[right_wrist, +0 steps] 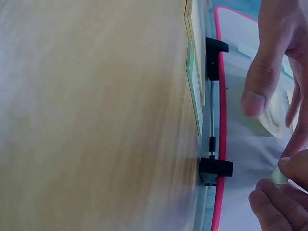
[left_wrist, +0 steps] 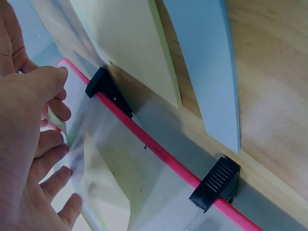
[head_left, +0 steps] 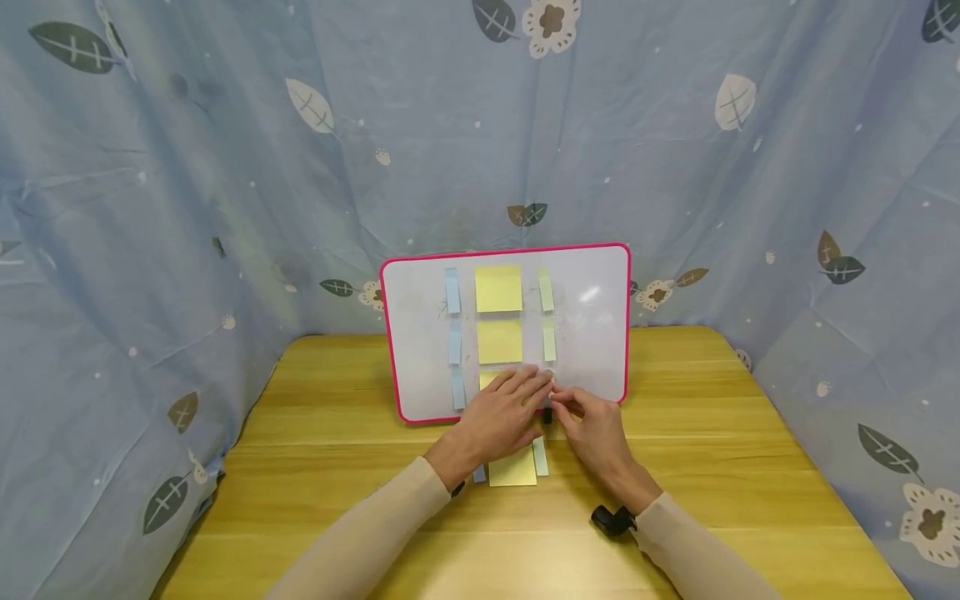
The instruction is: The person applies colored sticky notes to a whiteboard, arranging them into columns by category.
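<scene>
A pink-framed whiteboard (head_left: 585, 350) leans upright at the table's back. My right hand (head_left: 596, 429) pinches a narrow pale green sticky note (right_wrist: 279, 176) between thumb and fingers, close to the board's lower edge. Just left of it, my left hand (head_left: 504, 421) lies across the board with its fingers extended, the fingertips by that same note. Beneath the left hand, the lowest yellow sticky note (left_wrist: 107, 185) is partly covered, its lower part curling off the board. Above are two more yellow notes (head_left: 498, 288), blue strips (head_left: 452, 292) at left and green strips (head_left: 546, 289) at right.
On the wooden table (head_left: 315, 500) before the board lie a yellow note pad (head_left: 513, 473), a green strip pad (head_left: 542, 458) and a blue strip pad (head_left: 479, 475). Black clips (right_wrist: 215, 167) grip the board's lower edge. A patterned curtain (head_left: 420, 125) surrounds the table.
</scene>
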The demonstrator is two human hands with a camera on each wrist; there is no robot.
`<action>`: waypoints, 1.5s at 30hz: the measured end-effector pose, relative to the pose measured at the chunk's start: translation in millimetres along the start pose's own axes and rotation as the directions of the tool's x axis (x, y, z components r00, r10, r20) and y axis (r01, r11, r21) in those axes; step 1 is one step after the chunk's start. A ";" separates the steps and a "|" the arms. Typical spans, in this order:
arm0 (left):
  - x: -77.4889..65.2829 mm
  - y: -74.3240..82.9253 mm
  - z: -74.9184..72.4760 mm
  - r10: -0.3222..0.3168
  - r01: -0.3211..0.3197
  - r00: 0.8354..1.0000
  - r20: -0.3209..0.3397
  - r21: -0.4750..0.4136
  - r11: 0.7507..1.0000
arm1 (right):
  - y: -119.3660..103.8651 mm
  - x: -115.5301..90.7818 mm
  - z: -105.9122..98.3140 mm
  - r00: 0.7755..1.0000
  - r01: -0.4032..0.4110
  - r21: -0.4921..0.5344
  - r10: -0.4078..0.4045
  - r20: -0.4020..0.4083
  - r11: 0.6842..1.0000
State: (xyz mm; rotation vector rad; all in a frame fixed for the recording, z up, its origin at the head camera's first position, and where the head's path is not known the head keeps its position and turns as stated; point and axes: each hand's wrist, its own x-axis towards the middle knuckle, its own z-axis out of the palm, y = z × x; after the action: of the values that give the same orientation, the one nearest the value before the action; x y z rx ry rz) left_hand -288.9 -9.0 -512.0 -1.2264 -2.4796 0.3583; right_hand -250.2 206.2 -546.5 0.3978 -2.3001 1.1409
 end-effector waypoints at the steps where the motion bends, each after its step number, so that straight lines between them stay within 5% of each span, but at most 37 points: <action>1: 0.5 0.7 0.8 0.002 -0.002 1.000 0.004 0.025 1.000 | 0.3 0.2 -0.4 1.000 0.009 -0.018 -0.009 0.001 1.000; 17: 2.4 10.3 4.3 -0.019 0.009 0.998 0.051 0.190 0.982 | 2.9 0.0 -0.2 0.995 0.095 -0.179 -0.092 0.024 0.979; 37: -2.9 8.7 -1.1 -0.019 0.007 0.998 0.055 0.215 0.977 | -0.7 5.8 0.2 0.993 0.082 -0.240 -0.058 0.104 0.967; 45: -8.6 8.7 1.9 -0.003 -0.008 0.998 0.069 0.155 0.988 | -2.5 7.4 1.3 0.993 0.077 -0.281 -0.049 0.104 0.957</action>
State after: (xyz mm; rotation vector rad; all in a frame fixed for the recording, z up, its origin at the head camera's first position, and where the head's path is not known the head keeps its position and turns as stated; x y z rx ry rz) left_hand -278.6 -10.9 -518.7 -1.1723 -2.4547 0.5926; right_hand -255.5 203.5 -541.2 0.4185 -2.4705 0.7577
